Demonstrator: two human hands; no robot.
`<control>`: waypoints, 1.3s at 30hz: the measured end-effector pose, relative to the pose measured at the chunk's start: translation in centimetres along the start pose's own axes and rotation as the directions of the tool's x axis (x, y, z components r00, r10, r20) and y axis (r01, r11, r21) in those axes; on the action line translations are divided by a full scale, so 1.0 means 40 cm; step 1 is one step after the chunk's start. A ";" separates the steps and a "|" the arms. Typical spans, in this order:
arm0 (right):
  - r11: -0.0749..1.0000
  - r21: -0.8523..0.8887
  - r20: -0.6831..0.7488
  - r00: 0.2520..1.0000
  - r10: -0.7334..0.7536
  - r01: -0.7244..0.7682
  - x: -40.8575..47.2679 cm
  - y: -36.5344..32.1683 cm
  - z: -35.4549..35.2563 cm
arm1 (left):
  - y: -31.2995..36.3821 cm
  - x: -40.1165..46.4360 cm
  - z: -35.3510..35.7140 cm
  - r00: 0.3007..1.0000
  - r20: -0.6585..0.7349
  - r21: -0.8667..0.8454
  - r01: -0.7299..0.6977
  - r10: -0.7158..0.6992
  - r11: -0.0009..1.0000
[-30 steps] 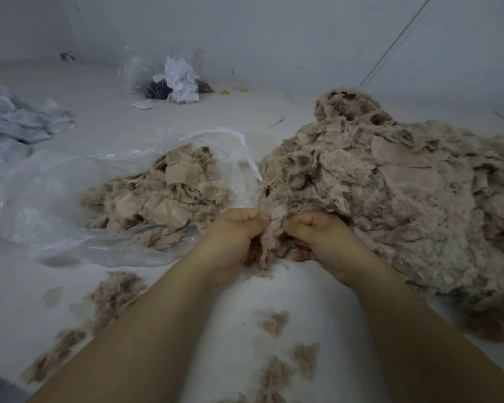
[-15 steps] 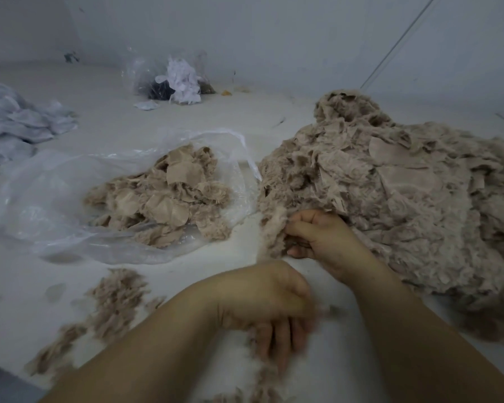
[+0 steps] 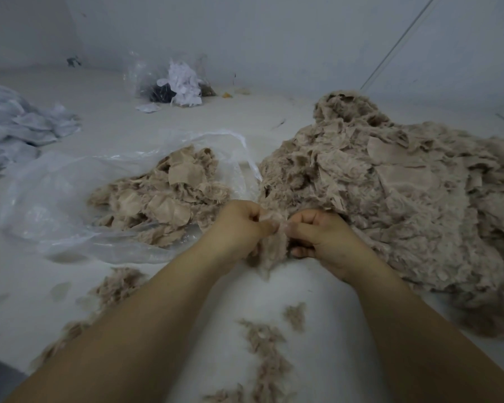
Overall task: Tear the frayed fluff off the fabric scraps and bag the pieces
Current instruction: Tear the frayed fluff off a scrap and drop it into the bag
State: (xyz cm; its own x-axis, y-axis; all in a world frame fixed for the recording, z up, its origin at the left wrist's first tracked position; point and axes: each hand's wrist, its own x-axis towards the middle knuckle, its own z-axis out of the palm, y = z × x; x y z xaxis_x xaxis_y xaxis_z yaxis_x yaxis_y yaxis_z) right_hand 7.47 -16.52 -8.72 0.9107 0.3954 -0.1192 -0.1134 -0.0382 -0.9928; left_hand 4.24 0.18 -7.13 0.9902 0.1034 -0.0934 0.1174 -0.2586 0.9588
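Observation:
A fluffy beige fabric scrap [image 3: 272,247] hangs between my two hands at the centre of the view. My left hand [image 3: 239,228] pinches its upper left edge and my right hand [image 3: 317,234] pinches the upper right edge, thumbs nearly touching. A large heap of beige scraps [image 3: 405,199] rises just behind and right of my right hand. To the left lies a clear plastic bag [image 3: 70,205] with its mouth open toward the heap, holding several beige pieces [image 3: 169,193]. Torn fluff [image 3: 268,353] is strewn on the white surface below my forearms.
More fluff [image 3: 117,286] lies left of my left forearm. A pile of pale grey cloth [image 3: 18,126] sits at the far left. At the back, near the wall, stands another clear bag [image 3: 172,80] with white and dark scraps.
My left hand, which had swung down to the surface with torn fluff, has come back up and pinches the scrap again beside my right hand. The fluff now lies below.

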 end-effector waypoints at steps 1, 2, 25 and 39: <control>1.000 0.017 -0.005 1.000 0.006 -0.006 0.002 0.001 -0.001 | -0.003 -0.002 -0.001 1.000 -0.009 -0.042 0.000 0.000 0.999; 0.999 0.035 0.003 1.000 0.010 -0.010 0.003 0.001 -0.001 | -0.006 -0.005 0.000 1.000 -0.010 -0.099 -0.003 0.002 0.995; 0.998 0.018 0.080 0.995 -0.058 0.057 0.012 0.027 -0.016 | 0.030 0.002 -0.008 0.977 -0.212 -0.154 -0.072 0.038 0.985; 0.998 0.038 0.039 0.998 -0.052 0.050 0.010 0.025 -0.009 | 0.010 -0.082 0.022 0.967 0.194 0.048 0.160 -0.166 0.986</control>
State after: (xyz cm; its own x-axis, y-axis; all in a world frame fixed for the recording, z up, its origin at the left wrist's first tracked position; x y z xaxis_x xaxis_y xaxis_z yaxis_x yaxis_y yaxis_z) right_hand 7.84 -16.72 -9.74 0.8990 0.4327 -0.0670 -0.0822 0.0166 -0.9965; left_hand 1.11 -1.12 -6.69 0.9524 -0.0432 -0.3018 0.2779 -0.2841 0.9176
